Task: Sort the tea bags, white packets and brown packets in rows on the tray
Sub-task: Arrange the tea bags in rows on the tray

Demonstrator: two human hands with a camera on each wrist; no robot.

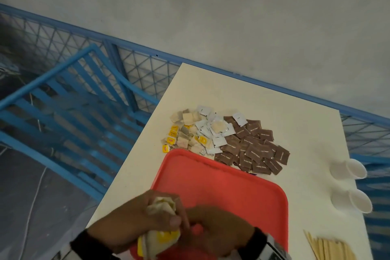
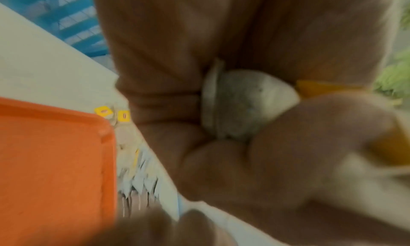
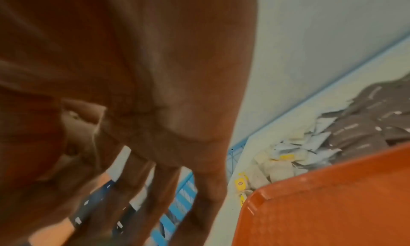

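A red tray (image 1: 221,186) lies bare on the white table. Beyond its far edge sit three loose piles: tea bags (image 1: 185,133) with yellow tags on the left, white packets (image 1: 213,133) in the middle, brown packets (image 1: 253,150) on the right. My left hand (image 1: 147,215) grips a bunch of tea bags (image 1: 162,207) over the tray's near left corner; one bag (image 2: 244,100) shows between its fingers in the left wrist view. My right hand (image 1: 217,230) hovers right beside it over the tray, its fingers (image 3: 206,179) stretched out straight. Whether they touch the bunch is hidden.
Two white paper cups (image 1: 348,169) (image 1: 358,200) lie on their sides near the table's right edge. A bundle of wooden stirrers (image 1: 329,247) rests at the near right. Blue metal railing (image 1: 63,91) runs left of and behind the table (image 1: 274,107).
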